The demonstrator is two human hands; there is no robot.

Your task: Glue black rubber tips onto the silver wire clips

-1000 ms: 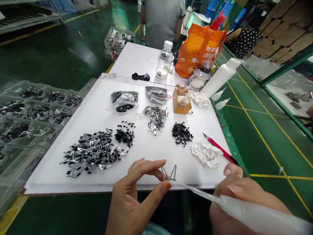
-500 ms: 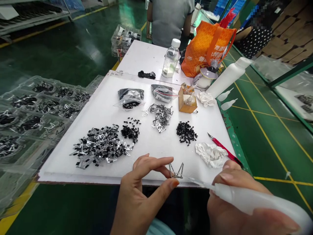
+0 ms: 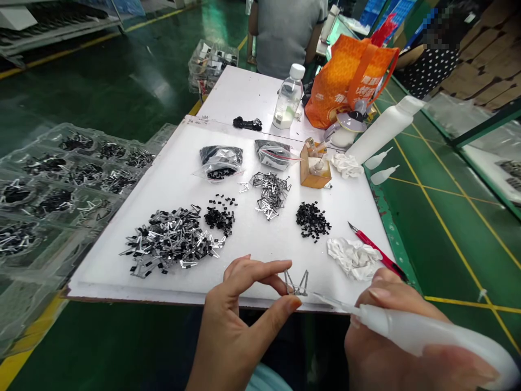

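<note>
Between the thumb and forefinger of my left hand (image 3: 248, 315) is a small M-shaped metal wire piece (image 3: 300, 287), held just over the table's front edge. My right hand (image 3: 386, 320) is wrapped round a white squeeze bottle (image 3: 443, 339) with a thin clear nozzle. The nozzle's tip points left at the wire piece, with a small gap between them. Beyond my hands lie a heap of metal pieces with black ends (image 3: 171, 239), two piles of small black parts (image 3: 312, 220) and a pile of bare wire pieces (image 3: 270, 193).
Crumpled white tissue (image 3: 354, 258) and a red craft knife (image 3: 378, 252) lie by my right hand. Farther back are zip bags (image 3: 222, 157), a small wooden box (image 3: 315, 176), a clear bottle (image 3: 288, 100), a white bottle (image 3: 385, 130) and an orange bag (image 3: 345, 81). Clear trays (image 3: 81, 190) stand left.
The nozzle tip has drawn slightly away from the wire piece, to the right. Both grips are the same. The whole view has shifted a little.
</note>
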